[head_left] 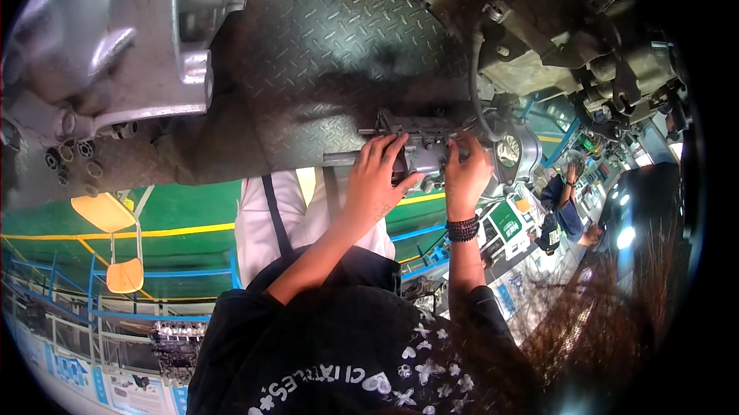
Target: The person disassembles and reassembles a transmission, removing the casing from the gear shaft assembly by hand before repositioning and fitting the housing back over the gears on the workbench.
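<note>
A grey metal mechanical assembly (423,156), with a housing, bolt heads and a rod sticking out to the left, lies at the near edge of the tread-plate bench top (331,38). My left hand (376,178) grips its left end, fingers over the top and thumb below on the near side. At its right end is my right hand (468,175), fingers bent and tips pressed together against the assembly. Whatever sits between those fingertips is too small to make out. A dark beaded bracelet (463,229) circles my right wrist.
A large silver metal casting (100,45) stands on the left, several small round parts (77,157) near it. Dark machinery with a hose (479,84) fills the right, close to a round metal housing (517,152). Beyond are a yellow chair (104,212), blue rails and another person (566,199).
</note>
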Available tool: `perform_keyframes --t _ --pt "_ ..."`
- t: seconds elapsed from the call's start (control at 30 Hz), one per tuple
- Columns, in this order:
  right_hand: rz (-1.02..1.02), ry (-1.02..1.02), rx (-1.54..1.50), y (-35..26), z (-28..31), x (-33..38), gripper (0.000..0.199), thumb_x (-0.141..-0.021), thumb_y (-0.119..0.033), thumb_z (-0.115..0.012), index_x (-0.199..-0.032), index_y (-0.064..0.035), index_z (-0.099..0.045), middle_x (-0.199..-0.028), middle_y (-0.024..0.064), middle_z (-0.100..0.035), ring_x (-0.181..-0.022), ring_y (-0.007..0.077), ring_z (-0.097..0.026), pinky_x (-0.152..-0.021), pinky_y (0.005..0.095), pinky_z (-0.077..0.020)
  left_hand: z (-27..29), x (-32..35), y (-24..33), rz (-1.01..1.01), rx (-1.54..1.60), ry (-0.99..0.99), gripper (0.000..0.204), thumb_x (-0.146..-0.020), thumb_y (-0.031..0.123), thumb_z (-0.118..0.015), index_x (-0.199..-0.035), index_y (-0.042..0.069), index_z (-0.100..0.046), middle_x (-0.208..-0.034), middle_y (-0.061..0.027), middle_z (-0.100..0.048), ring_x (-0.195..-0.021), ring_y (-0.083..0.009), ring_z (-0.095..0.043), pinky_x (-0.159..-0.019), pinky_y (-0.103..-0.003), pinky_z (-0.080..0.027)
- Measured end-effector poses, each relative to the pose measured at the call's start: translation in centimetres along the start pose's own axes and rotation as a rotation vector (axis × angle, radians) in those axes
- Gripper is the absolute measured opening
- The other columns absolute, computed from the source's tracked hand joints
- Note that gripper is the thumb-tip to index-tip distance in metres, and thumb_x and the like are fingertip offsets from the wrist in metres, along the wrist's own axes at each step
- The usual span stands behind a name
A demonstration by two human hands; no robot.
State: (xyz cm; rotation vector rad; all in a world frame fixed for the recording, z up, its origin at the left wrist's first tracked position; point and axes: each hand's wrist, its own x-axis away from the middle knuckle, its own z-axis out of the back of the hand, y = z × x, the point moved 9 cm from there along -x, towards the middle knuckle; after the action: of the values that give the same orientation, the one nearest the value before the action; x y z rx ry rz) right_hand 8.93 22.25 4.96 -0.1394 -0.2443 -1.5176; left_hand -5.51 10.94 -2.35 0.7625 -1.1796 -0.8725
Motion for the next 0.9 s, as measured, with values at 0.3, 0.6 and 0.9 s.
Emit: perform_keyframes --t 0.3,0.6,0.9 --pt "0.062 0.096 0.036 -0.3 0.1 0.4 0.036 -0.082 -0.006 -0.069 -0.118 -0.0062 -0.065 -0.098 0.0106 -0.071 -0.087 0.0292 -0.065 -0.079 0.0381 -0.0508 0.1 0.2 0.1 0.011 0.001 0.004 0.072 -0.078 0.046 -0.076 -0.136 0.012 -0.052 -0.13 -0.0097 -0.054 -0.124 -0.0308 -0.049 -0.101 -0.043 -0.046" --pt "0.023 -0.065 -0.052 -2.0 0.4 1.2 0.025 -0.085 -0.021 -0.07 -0.107 -0.0097 -0.067 -0.093 0.0059 -0.072 -0.088 0.0299 -0.063 -0.079 0.0438 -0.0442 0.1 -0.1 0.2 -0.006 -0.001 0.027 0.073 -0.074 0.049 -0.077 -0.134 0.015 -0.055 -0.127 -0.007 -0.056 -0.122 -0.0303 -0.05 -0.101 -0.044 -0.044" --pt "0.17 0.01 0.141 -3.7 -2.1 1.6 0.006 -0.078 -0.012 -0.059 -0.081 -0.0083 -0.063 -0.07 0.0116 -0.065 -0.075 0.0306 -0.065 -0.07 0.0444 -0.0468 -0.5 0.0 0.7 -0.13 -0.014 0.07 0.065 -0.074 0.029 -0.081 -0.13 0.01 -0.056 -0.121 -0.013 -0.06 -0.114 -0.0342 -0.054 -0.099 -0.043 -0.044"
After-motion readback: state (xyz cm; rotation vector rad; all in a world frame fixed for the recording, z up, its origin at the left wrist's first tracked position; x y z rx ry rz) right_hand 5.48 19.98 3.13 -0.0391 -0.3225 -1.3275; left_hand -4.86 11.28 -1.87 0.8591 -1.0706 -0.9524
